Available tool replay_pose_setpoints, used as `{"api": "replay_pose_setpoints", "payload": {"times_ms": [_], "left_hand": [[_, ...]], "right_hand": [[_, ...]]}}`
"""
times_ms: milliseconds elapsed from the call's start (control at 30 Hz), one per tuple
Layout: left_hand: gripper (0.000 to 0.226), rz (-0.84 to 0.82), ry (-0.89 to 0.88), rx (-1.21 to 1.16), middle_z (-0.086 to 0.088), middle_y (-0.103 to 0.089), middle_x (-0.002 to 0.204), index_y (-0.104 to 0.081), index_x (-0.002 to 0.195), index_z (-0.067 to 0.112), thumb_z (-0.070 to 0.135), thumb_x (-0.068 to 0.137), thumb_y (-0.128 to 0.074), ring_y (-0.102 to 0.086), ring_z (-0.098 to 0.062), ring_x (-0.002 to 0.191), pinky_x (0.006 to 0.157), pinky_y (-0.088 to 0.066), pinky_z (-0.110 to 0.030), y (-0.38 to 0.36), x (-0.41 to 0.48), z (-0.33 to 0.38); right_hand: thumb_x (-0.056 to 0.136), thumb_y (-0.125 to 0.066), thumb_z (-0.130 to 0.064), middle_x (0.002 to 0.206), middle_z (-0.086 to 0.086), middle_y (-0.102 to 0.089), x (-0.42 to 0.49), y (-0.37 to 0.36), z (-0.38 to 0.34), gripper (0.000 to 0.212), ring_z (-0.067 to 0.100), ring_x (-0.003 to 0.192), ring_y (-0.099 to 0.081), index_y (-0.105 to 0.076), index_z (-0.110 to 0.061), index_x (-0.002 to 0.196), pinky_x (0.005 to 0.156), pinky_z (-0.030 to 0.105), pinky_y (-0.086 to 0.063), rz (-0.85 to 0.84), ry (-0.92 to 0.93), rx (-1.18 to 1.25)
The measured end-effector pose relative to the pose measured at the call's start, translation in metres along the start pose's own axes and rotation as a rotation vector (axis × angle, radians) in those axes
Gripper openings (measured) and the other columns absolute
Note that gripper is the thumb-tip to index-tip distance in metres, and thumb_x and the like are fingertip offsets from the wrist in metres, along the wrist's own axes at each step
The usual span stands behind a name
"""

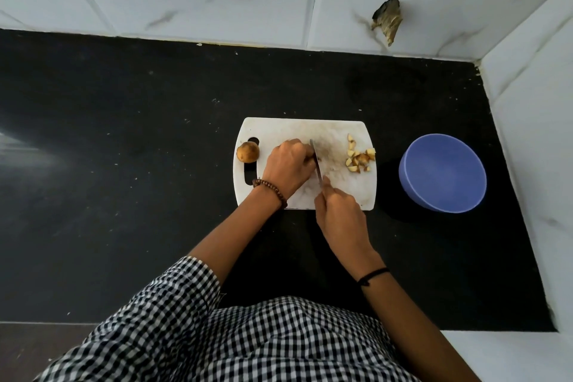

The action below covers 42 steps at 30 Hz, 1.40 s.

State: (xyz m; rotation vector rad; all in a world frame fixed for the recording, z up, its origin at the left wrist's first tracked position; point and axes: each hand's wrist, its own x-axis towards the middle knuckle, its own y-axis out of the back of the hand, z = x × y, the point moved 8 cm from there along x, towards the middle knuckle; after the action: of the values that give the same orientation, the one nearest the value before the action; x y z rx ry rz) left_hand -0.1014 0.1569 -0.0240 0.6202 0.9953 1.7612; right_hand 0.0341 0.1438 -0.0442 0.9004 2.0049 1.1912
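A white cutting board [288,130] lies on the black counter. My left hand [288,164], with a bead bracelet at the wrist, is curled over something on the board that its fingers hide. My right hand [338,211] grips the handle of a knife [316,158], whose blade runs along my left fingertips. A whole brown potato [247,151] sits at the board's left end by the handle slot. Several cut potato pieces [359,158] are piled at the board's right side.
An empty blue bowl [443,172] stands on the counter right of the board. White marble tile walls close the back and right side, with a broken hole [387,20] in the back wall. The black counter [124,149] stretches left.
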Motion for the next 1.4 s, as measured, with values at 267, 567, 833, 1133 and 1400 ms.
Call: {"api": "replay_pose_setpoints", "payload": {"times_ms": [267,567,833,1133,1400], "left_hand": [[0.017,0.029,0.029,-0.053,-0.004,-0.068,0.091,-0.074,0.095,0.013,0.02,0.087,-0.062,-0.062,-0.02,0.082,0.068,-0.046,-0.025,-0.002,0.0,-0.006],[0.014,0.02,0.009,-0.078,-0.003,-0.069,0.088,-0.073,0.092,0.011,0.017,0.084,-0.063,-0.064,-0.019,0.08,0.075,-0.055,-0.034,-0.001,0.001,-0.006],[0.035,0.028,0.071,-0.278,-0.002,-0.071,0.089,-0.062,0.112,0.009,-0.001,0.079,-0.064,-0.066,-0.011,0.079,0.078,-0.056,-0.025,-0.005,-0.004,-0.018],[0.032,0.094,0.216,-0.436,-0.002,-0.069,0.094,-0.056,0.121,0.008,0.0,0.09,-0.055,-0.061,-0.006,0.084,0.069,-0.042,0.002,-0.001,-0.012,-0.023],[0.031,0.1,0.195,-0.425,0.0,-0.069,0.095,-0.057,0.121,0.009,0.004,0.09,-0.055,-0.063,-0.011,0.089,0.075,-0.047,-0.007,-0.002,-0.003,-0.016]], "right_hand": [[0.105,-0.042,-0.028,0.1,0.009,-0.069,-0.032,0.008,0.013,0.045,0.025,0.086,-0.066,-0.047,-0.011,0.146,0.073,0.042,-0.057,-0.034,0.007,0.016],[0.104,-0.046,-0.027,0.086,0.001,-0.066,-0.037,0.017,0.018,0.031,0.015,0.073,-0.063,-0.062,-0.011,0.124,0.066,0.041,-0.057,0.106,0.002,0.147],[0.105,-0.042,-0.027,0.079,-0.005,-0.054,-0.012,0.023,0.014,0.019,0.007,0.065,-0.05,-0.056,-0.014,0.105,0.054,0.018,-0.032,0.194,-0.078,0.242],[0.097,-0.054,-0.051,0.108,0.001,-0.066,0.041,0.014,0.004,0.044,0.02,0.093,-0.064,-0.05,-0.019,0.126,0.072,0.037,-0.053,0.132,-0.098,0.235],[0.101,-0.051,-0.042,0.086,-0.004,-0.065,0.067,0.03,0.015,0.026,0.014,0.078,-0.062,-0.062,-0.021,0.111,0.064,0.031,-0.051,0.187,-0.083,0.158]]}}
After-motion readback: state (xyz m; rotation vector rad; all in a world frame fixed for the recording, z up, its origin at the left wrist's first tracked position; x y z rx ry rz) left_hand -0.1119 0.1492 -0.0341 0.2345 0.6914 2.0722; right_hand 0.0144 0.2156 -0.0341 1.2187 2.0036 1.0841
